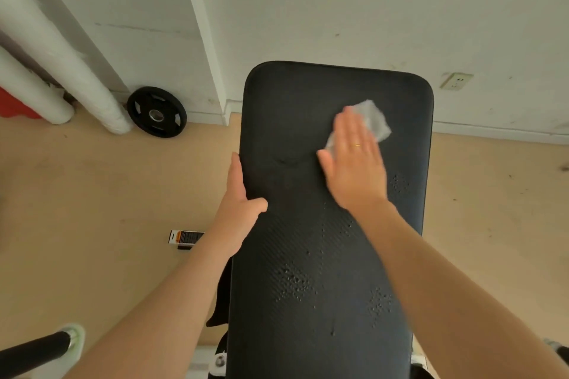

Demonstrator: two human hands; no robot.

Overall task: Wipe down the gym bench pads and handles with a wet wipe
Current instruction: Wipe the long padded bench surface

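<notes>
Wet wipe (371,120) flat on upper bench pad (323,255), under right hand (354,163) fingers | grip: right released, pressing; left hand (240,203) clasping pad edge | advice: overlap strokes, press evenly, cover corners.

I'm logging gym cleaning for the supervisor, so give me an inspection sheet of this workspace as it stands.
Surface: black bench pad, textured, with scattered droplets on its near half.
Job's things: grey wet wipe lies flat on the pad's far right part, under the fingers of the right hand.
Clutter: small black-and-white labelled box on the floor left of the bench; black weight plate leaning at the wall.
Hands: right hand flat, pressing the wipe; left hand grips the pad's left edge, thumb on top.
Cables: nothing seen.
Surroundings: tan floor, scuffed white wall, wall socket, white pipes at left.
</notes>
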